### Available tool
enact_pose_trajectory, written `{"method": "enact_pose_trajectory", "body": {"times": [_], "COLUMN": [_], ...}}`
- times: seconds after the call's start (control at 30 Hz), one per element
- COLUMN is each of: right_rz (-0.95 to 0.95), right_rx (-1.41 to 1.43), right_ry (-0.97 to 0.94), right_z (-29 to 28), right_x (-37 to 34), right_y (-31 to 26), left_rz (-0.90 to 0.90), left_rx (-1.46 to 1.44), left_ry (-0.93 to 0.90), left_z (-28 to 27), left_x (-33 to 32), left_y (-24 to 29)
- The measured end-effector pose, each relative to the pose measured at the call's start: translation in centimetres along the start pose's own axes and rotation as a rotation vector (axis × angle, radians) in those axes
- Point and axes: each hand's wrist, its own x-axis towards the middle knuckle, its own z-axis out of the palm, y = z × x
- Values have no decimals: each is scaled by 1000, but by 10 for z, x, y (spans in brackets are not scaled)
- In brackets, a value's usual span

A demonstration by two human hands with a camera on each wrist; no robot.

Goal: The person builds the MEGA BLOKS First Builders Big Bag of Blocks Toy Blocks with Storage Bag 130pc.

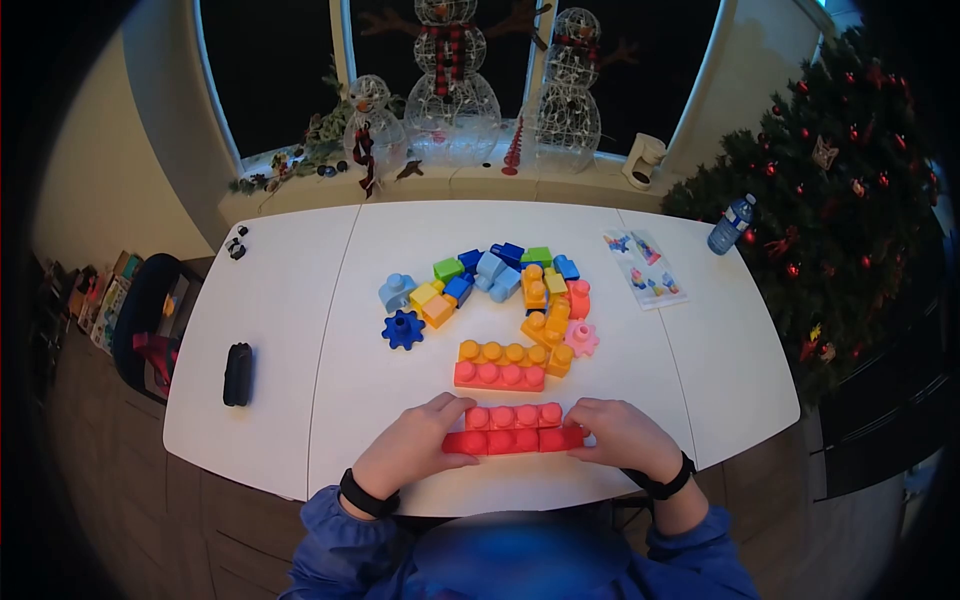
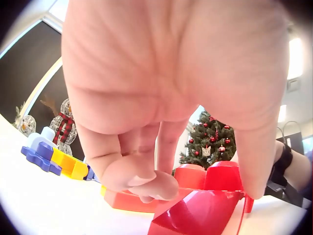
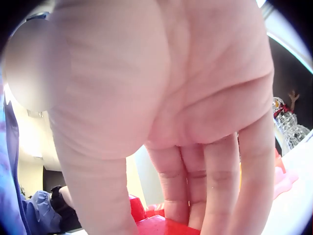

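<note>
Near the table's front edge lies a row of red bricks, with a coral four-stud brick along its far side. My left hand grips the row's left end, thumb on the near side and fingers beyond. At the right end my right hand pinches a red brick. The left wrist view has the left hand around a red brick. Under the right hand, in the right wrist view, red pieces show between thumb and fingers.
Just beyond, a coral brick touches an orange one. An arc of blue, green, yellow and orange bricks lies farther back, with a dark blue gear piece. A black case, picture sheet and bottle are also on the table.
</note>
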Motion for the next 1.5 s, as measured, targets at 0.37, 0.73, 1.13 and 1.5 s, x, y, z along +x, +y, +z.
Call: {"method": "enact_pose_trajectory", "body": {"times": [0.37,0.73,1.13,1.5], "right_rz": [66,-34,-125,-137], "right_rx": [134,61,-282,-365], "right_ry": [23,90,307,170], "right_z": [-4,7,-19,7], "right_x": [12,24,74,109], "right_y": [-12,1,14,41], "left_rz": [2,-14,-23,-7], "left_rx": [-2,-16,-4,-1], "left_ry": [18,26,220,286], "left_z": [2,7,-16,-18], "left_x": [3,17,15,6], "left_y": [5,-9,0,-4]}}
